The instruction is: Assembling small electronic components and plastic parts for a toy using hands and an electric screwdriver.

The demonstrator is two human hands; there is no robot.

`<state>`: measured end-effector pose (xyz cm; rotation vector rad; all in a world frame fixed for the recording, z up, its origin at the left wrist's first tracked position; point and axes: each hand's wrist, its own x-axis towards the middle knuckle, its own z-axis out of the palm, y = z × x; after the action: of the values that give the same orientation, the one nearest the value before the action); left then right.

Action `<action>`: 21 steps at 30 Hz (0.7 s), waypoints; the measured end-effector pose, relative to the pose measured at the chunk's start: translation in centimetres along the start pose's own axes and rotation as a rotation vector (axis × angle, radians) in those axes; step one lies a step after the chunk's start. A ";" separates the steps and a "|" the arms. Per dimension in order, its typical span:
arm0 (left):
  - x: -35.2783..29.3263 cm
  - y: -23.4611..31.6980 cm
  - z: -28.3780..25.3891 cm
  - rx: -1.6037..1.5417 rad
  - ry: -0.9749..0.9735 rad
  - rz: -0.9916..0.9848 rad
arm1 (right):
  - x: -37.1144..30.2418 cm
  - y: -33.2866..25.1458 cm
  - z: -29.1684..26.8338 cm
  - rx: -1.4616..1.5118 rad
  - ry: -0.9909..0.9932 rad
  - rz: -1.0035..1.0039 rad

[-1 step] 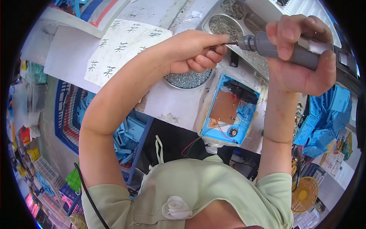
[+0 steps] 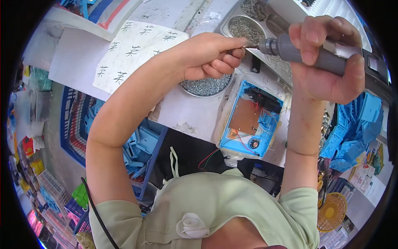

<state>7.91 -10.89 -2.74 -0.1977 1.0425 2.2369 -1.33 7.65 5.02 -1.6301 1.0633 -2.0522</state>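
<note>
My right hand [image 2: 327,62] is wrapped around a grey electric screwdriver [image 2: 311,53], held level with its bit pointing left. My left hand [image 2: 215,56] is closed in a pinch at the tip of that bit. Whatever lies between its thumb and fingers is too small to make out. Below the left hand stands a round metal dish of small silver screws [image 2: 207,86]. A blue plastic housing [image 2: 236,143] lies open below the screwdriver. Inside it are a brown board [image 2: 244,116], a black part [image 2: 263,99], thin wires and a small round component [image 2: 253,143].
At the back, a metal tray [image 2: 226,29] holds screws in several compartments. A paper with handwriting [image 2: 124,54] lies left on the white table. Blue plastic parts [image 2: 342,133] are piled at right; more fill a blue crate [image 2: 151,166] at lower left. A yellow basket [image 2: 331,211] sits lower right.
Almost nothing differs. The left fingertips have shifted very slightly left at the bit, and the whole view has moved by a few pixels.
</note>
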 end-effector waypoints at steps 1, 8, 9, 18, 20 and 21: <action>-0.3 0.0 -0.1 0.009 0.027 0.007 | 0.0 0.0 0.1 0.005 -0.005 0.000; -2.5 -2.0 -1.4 1.780 0.454 0.666 | -1.1 -0.6 -2.0 -0.101 0.027 -0.053; -2.3 -2.2 -0.8 1.801 0.496 0.718 | -1.6 -0.7 -2.2 -0.124 0.060 -0.053; 6.1 1.2 3.6 1.790 0.210 0.980 | -4.0 -1.0 -2.9 -0.016 0.336 -0.107; 7.7 1.5 3.4 1.755 0.137 0.939 | -4.4 -2.5 -3.1 -0.098 0.342 -0.069; 8.5 1.7 3.5 1.733 0.097 0.922 | -4.3 -4.3 -2.8 -0.166 0.338 -0.026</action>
<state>0.72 -4.91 -2.66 1.0781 3.0171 1.0388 -1.77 14.30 4.82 -1.4033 1.3615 -2.3696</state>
